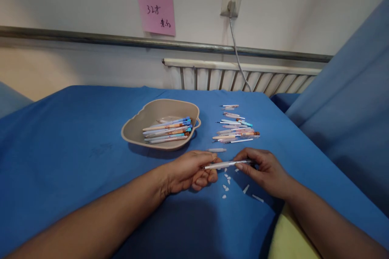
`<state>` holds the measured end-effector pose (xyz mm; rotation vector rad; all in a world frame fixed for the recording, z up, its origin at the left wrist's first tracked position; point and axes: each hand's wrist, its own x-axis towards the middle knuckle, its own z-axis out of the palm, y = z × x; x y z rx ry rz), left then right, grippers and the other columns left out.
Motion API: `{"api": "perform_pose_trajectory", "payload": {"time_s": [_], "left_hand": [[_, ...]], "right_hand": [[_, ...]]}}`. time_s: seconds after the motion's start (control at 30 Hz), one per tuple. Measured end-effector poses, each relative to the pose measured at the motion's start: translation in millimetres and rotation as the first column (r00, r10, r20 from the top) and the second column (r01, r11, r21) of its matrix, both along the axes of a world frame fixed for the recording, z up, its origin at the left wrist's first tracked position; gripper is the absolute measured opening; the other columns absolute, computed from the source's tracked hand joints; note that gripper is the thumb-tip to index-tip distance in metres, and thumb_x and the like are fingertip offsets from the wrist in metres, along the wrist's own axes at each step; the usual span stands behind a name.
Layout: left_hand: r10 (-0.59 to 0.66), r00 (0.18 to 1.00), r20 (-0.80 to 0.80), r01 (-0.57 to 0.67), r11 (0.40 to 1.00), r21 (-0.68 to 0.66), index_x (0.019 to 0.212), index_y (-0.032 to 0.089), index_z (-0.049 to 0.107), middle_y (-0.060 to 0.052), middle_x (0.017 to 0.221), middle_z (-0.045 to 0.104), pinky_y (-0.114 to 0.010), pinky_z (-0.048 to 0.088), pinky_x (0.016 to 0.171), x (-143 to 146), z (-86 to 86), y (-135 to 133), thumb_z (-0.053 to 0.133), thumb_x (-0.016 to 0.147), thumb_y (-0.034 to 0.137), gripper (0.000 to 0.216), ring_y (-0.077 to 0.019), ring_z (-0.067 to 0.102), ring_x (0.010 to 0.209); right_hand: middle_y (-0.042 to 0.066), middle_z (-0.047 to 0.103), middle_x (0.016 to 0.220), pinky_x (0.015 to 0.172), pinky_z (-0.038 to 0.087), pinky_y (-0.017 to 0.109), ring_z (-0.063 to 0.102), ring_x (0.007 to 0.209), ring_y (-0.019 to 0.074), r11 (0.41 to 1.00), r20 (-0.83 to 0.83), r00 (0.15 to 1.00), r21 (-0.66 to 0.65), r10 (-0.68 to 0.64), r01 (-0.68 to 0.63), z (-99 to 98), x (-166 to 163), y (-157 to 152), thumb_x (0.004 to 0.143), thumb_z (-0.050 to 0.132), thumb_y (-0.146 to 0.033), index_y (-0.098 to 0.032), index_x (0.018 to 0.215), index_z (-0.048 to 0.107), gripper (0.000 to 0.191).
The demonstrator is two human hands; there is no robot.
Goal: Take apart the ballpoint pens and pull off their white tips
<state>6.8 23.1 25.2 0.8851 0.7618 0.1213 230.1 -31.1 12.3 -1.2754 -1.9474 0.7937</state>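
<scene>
Above the blue cloth, a slim pen [223,164] with a white and clear barrel lies roughly level between my two hands. My left hand [194,172] is closed around its left end, palm turned up and fingers curled beneath it. At the other end, my right hand [267,170] pinches the pen between thumb and fingers, covering part of it. Several small white pieces [227,178] are scattered on the cloth just below the pen. A white cap-like piece [246,189] and a thin white stick [258,198] lie below my right hand.
A beige basin [152,109] holding several pens [167,130] stands left of centre. To its right, pens and refills [235,131] lie in a loose row, with a single pale tube [216,150] nearer me. A radiator [215,77] and a blue curtain [343,68] border the cloth-covered surface.
</scene>
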Motion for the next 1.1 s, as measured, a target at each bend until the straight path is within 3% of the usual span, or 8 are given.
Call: {"api": "perform_pose_trajectory", "payload": {"time_s": [0.17,0.37,0.53,1.1], "left_hand": [[0.003,1.0,0.022,-0.002,0.998,-0.066,0.089,0.018,0.052,0.001,0.06,0.054,-0.016,0.018,0.034,-1.1,-0.8,3.6,0.041,0.086,0.05,0.034,-0.0049,0.032,0.035],[0.02,1.0,-0.003,-0.02,0.999,-0.045,0.081,0.018,0.051,0.008,0.051,0.038,-0.015,0.008,0.034,-0.8,4.1,1.4,0.05,0.082,0.035,0.017,-0.0028,0.015,0.035],[0.035,0.999,-0.004,-0.034,0.999,0.03,0.081,0.018,0.051,0.01,0.049,0.031,-0.016,0.005,0.035,-0.5,4.9,-2.1,0.056,0.076,0.022,0.008,-0.0027,0.012,0.037],[0.076,0.996,0.056,-0.08,0.994,0.078,0.082,0.018,0.048,0.007,0.057,0.041,-0.017,0.009,0.039,-1.0,0.8,-6.1,0.058,0.085,0.04,0.024,-0.0018,0.019,0.04]], "right_hand": [[0.0,0.066,0.073,0.061,0.044,0.024,0.059,0.067,0.0137,1.0,0.0,1.0,0.021,-0.012,0.012,-1.7,0.2,0.4,0.085,0.055,-0.028,-0.019,0.087,0.066,0.014],[0.0,0.066,0.075,0.063,0.045,0.024,0.06,0.068,0.0137,1.0,-0.015,1.0,0.023,-0.004,0.005,-1.4,-0.3,0.3,0.085,0.056,-0.027,-0.019,0.087,0.066,0.012],[0.0,0.066,0.076,0.063,0.044,0.023,0.059,0.069,0.013,0.999,-0.023,1.0,0.042,0.004,-0.003,-1.7,-1.7,0.5,0.086,0.056,-0.025,-0.019,0.088,0.065,0.011],[0.002,0.064,0.076,0.061,0.044,0.025,0.059,0.068,0.0138,0.974,0.097,0.995,0.221,0.028,-0.049,-0.5,-1.8,-0.7,0.086,0.056,-0.02,-0.02,0.091,0.062,0.008]]}}
